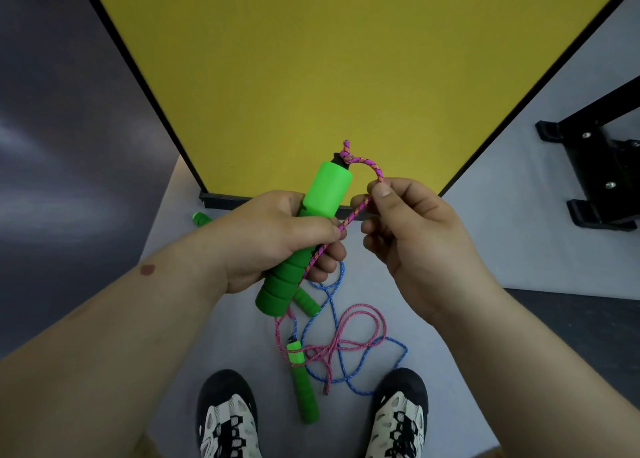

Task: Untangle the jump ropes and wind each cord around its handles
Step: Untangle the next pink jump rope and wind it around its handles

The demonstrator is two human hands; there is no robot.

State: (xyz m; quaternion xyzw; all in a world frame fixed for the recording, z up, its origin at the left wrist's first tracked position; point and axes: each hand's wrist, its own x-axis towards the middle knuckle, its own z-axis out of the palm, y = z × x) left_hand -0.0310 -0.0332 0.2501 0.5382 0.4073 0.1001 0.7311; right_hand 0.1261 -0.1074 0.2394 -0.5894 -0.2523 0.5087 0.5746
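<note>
Head camera is looking down at four green handles and two cords. Going left to right: one handle point(201, 218) is peeking out at the left of the frame behind the left wrist; the left hand point(277, 236) is gripping the biggest handle point(304, 236) at the centre, fingers curled round its ribbed foam and the thumb lying across it. A third handle point(306, 303) is showing just below that fist, and a fourth handle point(303, 385) is lying on the grey floor point(485, 250) at the lower centre, between two shoes point(228, 419). The pink cord point(349, 217) is coming out of the held handle's black tip, where it is knotted, arching over and running down along the handle under the left thumb. The right hand point(415, 236) is pinching that arch between thumb and forefinger, the other fingers loosely curled. The blue cord point(332, 298) is lying tangled with the pink one on the floor. A yellow board point(311, 59) is filling the upper centre of the frame, and a black stand point(602, 167) is sitting at the right.
</note>
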